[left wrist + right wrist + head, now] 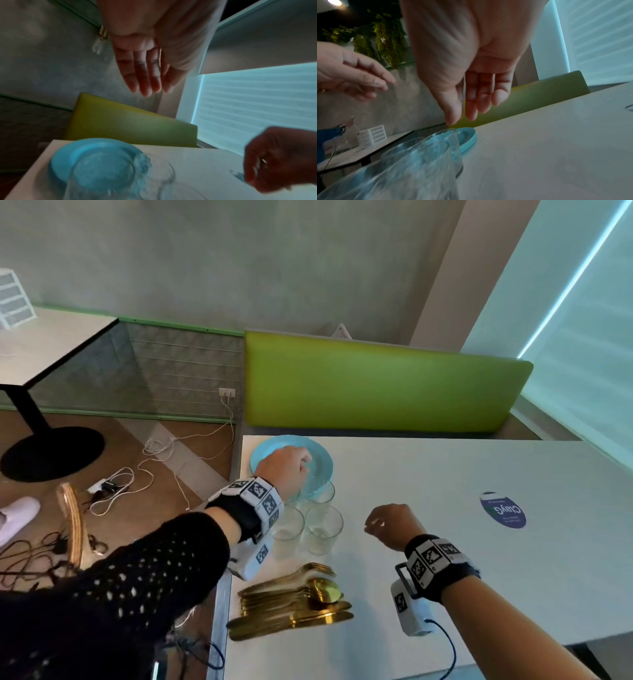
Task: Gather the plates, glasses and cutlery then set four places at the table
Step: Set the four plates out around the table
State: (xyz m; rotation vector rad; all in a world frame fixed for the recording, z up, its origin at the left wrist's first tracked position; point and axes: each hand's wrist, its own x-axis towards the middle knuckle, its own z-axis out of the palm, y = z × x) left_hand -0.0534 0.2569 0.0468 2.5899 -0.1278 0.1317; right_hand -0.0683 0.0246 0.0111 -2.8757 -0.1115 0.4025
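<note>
Stacked round blue plates [270, 452] at white table [445, 559] far-left corner, likely rigid, slick, breakable, best gripped under rim; left hand [286, 470] hovers released above, right hand [390, 525] loose, empty.

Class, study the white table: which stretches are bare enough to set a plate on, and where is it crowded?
Bare: the white table between the plates, the green bench and the round sticker; also the near edge right of the cutlery. Crowded: the left edge, where plates, glasses and cutlery sit close together.

Upside-down "ClayG…" on round sticker [503, 510]
</note>
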